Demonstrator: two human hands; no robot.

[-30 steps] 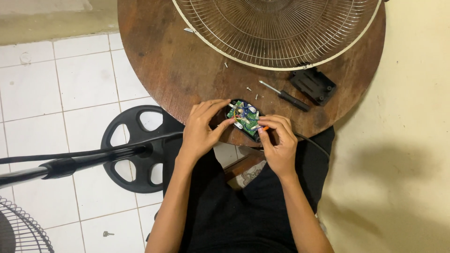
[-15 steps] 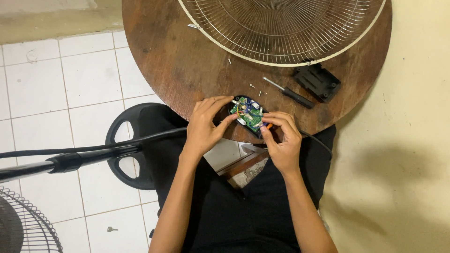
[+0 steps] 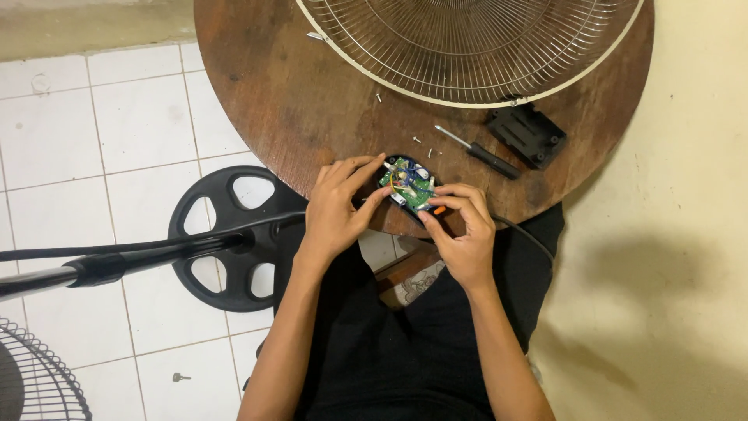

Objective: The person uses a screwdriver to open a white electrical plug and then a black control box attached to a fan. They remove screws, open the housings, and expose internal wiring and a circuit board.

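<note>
Green circuit board between both hands' fingertips, seemingly pinched.

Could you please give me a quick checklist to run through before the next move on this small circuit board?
1. Circuit board steadied by left hand: ok.
2. Right hand fingertips at the board's near edge: ok.
3. Screwdriver lying within reach on the table: ok.
4. Loose screws clear of the table edge: ok.
5. Black cover set aside: ok.
6. Wires intact: cannot tell.
</note>
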